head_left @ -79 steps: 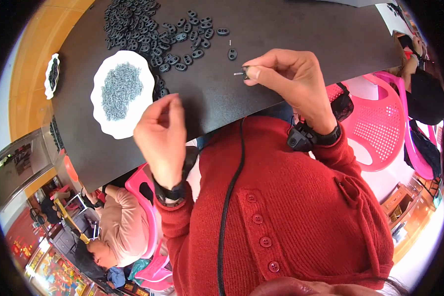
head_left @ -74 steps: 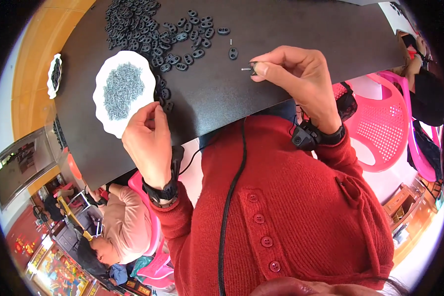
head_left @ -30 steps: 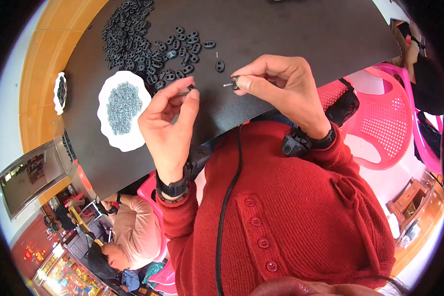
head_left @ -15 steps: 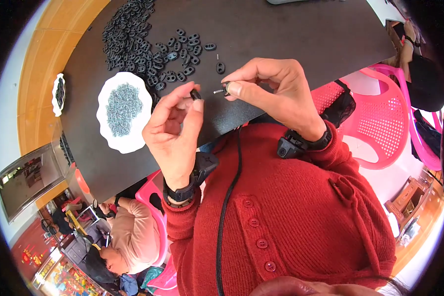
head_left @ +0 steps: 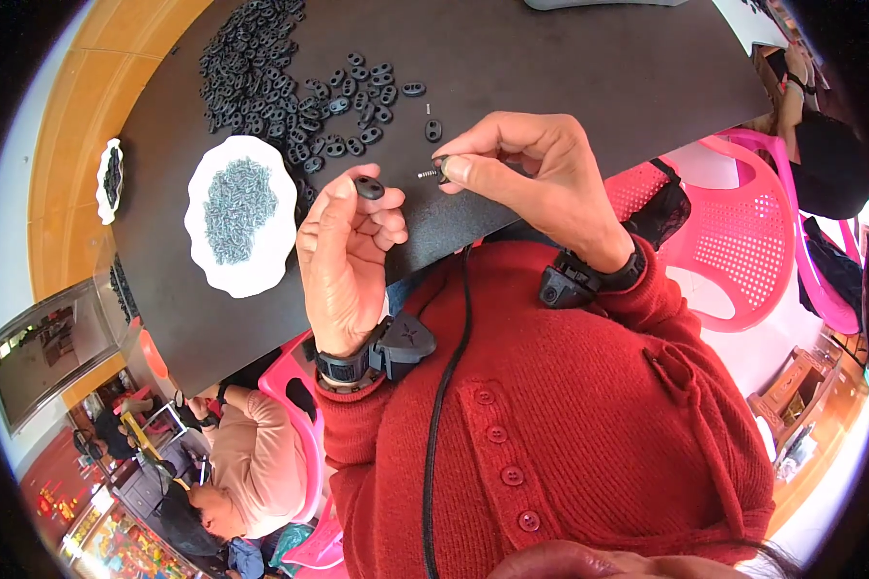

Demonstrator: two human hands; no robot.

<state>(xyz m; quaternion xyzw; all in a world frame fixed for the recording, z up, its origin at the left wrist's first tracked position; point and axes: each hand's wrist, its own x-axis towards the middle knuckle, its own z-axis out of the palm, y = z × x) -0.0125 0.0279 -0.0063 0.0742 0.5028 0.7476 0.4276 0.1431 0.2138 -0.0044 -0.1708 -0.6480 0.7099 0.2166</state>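
Note:
Between the thumb and fingers of my left hand [head_left: 343,256] is a black oval cord lock body [head_left: 368,187], its two-holed broad face turned up. My right hand [head_left: 546,179] pinches a small black part [head_left: 441,168], half hidden by the thumb. A thin metal spring [head_left: 427,175] sticks out from that part toward the left hand. The two held pieces are apart, above the near side of the dark table [head_left: 570,58]. Just beyond the right fingertips lie a loose cord lock body [head_left: 434,129] and a loose spring [head_left: 429,109].
A white scalloped dish [head_left: 201,217] full of metal springs [head_left: 238,207] stands left of my left hand. Behind it spreads a large pile of black oval pieces [head_left: 246,72]. Pink plastic chairs [head_left: 734,227] are at the right; another person [head_left: 251,454] sits at the lower left.
My left hand has turned and shifted slightly right, tilting the cord lock body so that its holed face shows. The right hand has barely moved, still pinching the part with the spring.

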